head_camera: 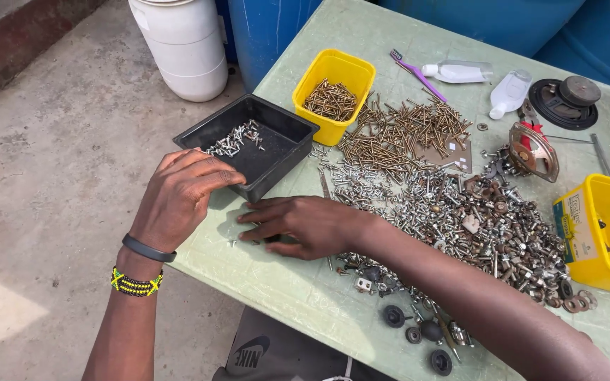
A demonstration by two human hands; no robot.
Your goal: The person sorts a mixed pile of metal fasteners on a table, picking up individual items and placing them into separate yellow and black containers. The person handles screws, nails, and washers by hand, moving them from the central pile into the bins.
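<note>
1. Small silver screws lie loose on the pale green table, just near of the black tray and right under both hands.
2. The right hand lies flat, palm down, its fingers stretched leftward and touching the table among those screws; the fingers are spread and I cannot tell whether anything is pinched beneath them.
3. The left hand hovers at the tray's near left corner, fingers curled loosely together; whether it holds a screw is hidden by the knuckles.
4. These screws look light, hard and slippery, likely to roll or scatter; each is best pinched by fingertips at the shank or swept together in a bunch.
5. They are short, bright, metallic, with a few more already heaped in the tray's far left corner.
6. Further right spreads a large pile of mixed silver bolts and nuts, with long brass screws beyond it and a yellow tub holding more brass ones.
7. At the far right stands another yellow container.
</note>
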